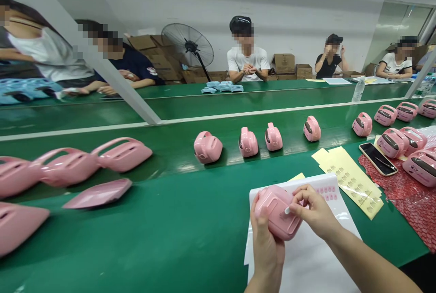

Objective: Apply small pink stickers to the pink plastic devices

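My left hand (267,243) is wrapped around a pink plastic device (275,206), tilted so that a flat face with a recessed panel and a patch of small holes is up. Between thumb and fingers my right hand (311,209) pinches a small white tab (287,210), perhaps a sticker, right at that face. Whether the tab touches the device I cannot tell. Underneath both hands lies a white sheet (306,256) with rows of small pink stickers (326,193) near its top edge.
Similar pink devices (208,147) with handles line the green bench (153,229). Yellow label sheets (350,179), a phone (378,159) and red bubble wrap (408,206) are at right. A bottle (358,90) stands farther back. Several people sit opposite; a slanted post (112,70) rises left.
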`<state>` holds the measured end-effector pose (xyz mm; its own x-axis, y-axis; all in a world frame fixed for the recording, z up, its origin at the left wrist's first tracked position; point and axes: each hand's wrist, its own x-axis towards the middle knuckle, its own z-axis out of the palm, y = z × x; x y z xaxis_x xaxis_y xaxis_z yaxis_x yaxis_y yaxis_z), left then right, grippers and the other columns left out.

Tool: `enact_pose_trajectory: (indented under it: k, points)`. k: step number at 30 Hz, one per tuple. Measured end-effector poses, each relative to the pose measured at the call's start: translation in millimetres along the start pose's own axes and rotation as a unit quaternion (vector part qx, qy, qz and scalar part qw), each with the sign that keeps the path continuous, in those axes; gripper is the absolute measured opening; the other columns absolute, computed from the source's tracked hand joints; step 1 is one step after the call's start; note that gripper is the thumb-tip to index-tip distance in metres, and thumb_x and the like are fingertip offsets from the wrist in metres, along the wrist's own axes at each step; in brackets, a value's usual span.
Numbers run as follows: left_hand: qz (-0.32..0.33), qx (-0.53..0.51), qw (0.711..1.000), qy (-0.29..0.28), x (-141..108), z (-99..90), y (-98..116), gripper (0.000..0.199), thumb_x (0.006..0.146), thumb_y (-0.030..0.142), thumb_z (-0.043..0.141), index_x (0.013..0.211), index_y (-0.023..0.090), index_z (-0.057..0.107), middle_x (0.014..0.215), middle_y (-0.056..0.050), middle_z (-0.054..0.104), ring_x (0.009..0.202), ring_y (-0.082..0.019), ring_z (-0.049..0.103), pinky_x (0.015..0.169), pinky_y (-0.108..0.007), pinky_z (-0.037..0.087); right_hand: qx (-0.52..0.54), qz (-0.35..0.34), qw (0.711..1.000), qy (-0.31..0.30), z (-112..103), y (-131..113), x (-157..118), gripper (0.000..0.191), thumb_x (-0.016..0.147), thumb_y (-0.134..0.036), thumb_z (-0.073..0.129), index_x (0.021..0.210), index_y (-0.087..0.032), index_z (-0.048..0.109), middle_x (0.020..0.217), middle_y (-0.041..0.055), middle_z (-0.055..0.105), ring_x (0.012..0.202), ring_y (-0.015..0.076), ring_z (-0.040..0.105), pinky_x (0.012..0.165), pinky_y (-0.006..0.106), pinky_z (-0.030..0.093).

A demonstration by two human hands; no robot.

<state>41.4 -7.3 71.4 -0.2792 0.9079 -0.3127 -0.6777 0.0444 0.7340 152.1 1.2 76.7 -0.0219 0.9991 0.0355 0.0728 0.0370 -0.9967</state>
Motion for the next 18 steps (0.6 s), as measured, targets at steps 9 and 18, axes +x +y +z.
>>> enact_pose_trajectory:
  k: [9,18]
  points:
    - [0.005,-0.007,1.0,0.017,-3,2.2,2,0.065,0.054,0.051,0.076,0.111,0.027,0.056,0.099,-0.002,0.058,0.084,-0.019,0.057,0.062,-0.026,0.05,-0.077,-0.074,0.994,0.034,7,1,-8,0.014,0.074,-0.03,0.063,0.064,-0.02,0.06,0.087,0.0053,0.052,0.084,0.0199,0.055,0.071,0.032,0.049]
    - [-0.01,-0.009,1.0,-0.015,-3,-2.7,-4,0.066,0.053,0.039,0.081,0.112,0.025,0.057,0.092,-0.003,0.065,0.079,-0.02,0.063,0.066,-0.027,0.053,-0.215,-0.297,0.92,0.138,23,14,-17,0.013,0.084,-0.019,0.049,0.075,-0.02,0.057,0.089,0.0105,0.054,0.079,0.0211,0.056,0.061,0.034,0.05]
